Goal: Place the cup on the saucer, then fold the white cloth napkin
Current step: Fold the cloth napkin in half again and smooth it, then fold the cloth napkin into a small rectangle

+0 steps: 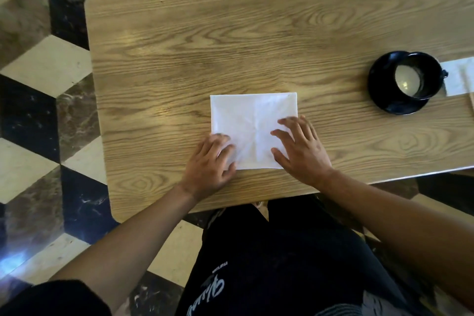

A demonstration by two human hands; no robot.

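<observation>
left hand point(209, 159) rests on the near-left corner of the white cloth napkin point(250, 120), fingers loosely curled, knuckles up, pressing down rather than pinching anything; looks like it pins that corner so the cloth won't slide on the smooth wooden table point(230, 41). whether a finger is tucked under the edge, cannot tell. napkin lies flat near the table's front edge, already a neat rectangle with creases showing, so at least one fold seems done. right hand point(301, 147) lies open on the near-right part of the napkin, fingers spread, palm down, holding nothing; likely smoothing or flattening the layers, slight blur at the fingertips. both hands sit on the near edge, probably to keep the layers lined up for another fold. well apart to the right, black cup point(416, 75) sits on black saucer point(379, 100), pale drink inside, handle facing right, so the first step looks finished. cup is parked clear of the folding area. a white paper slip point(459, 79) lies just beside the saucer at the table's right edge.
</observation>
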